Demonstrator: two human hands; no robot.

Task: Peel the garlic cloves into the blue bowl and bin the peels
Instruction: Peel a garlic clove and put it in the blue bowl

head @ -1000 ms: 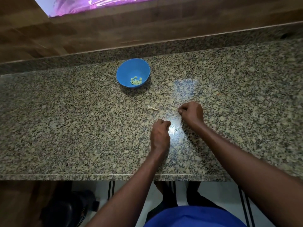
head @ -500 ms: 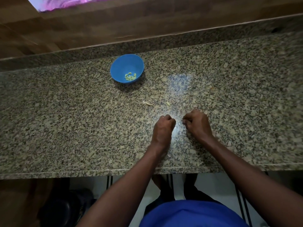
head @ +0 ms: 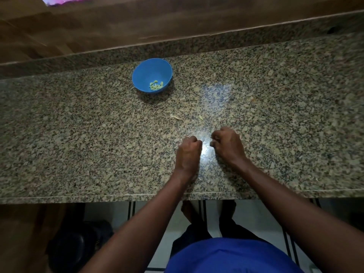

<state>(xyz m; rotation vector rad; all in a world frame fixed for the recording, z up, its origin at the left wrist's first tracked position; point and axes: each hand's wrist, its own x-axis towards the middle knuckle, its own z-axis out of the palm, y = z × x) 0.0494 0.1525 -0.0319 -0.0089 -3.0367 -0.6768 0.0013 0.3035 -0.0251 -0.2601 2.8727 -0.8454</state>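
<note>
A blue bowl (head: 151,74) stands near the back of the granite counter (head: 78,134) with several peeled, pale green garlic cloves (head: 156,85) in it. My left hand (head: 188,152) rests on the counter in a fist, and a pale sliver of garlic peel shows at its knuckles. Close to its right, my right hand (head: 227,144) has its fingers curled and its fingertips drawn together; nothing can be made out between them. Two loose peel scraps (head: 175,117) (head: 201,117) lie on the counter between my hands and the bowl.
A raised granite ledge (head: 216,40) and a wooden wall run along the back of the counter. The front edge lies just behind my wrists. Below it, a dark round object (head: 78,249) sits on the floor at lower left, beside my feet.
My right hand has drawn back from the spot near the scraps toward me and close to the left hand. The small white bit seen between the hands is no longer visible.
</note>
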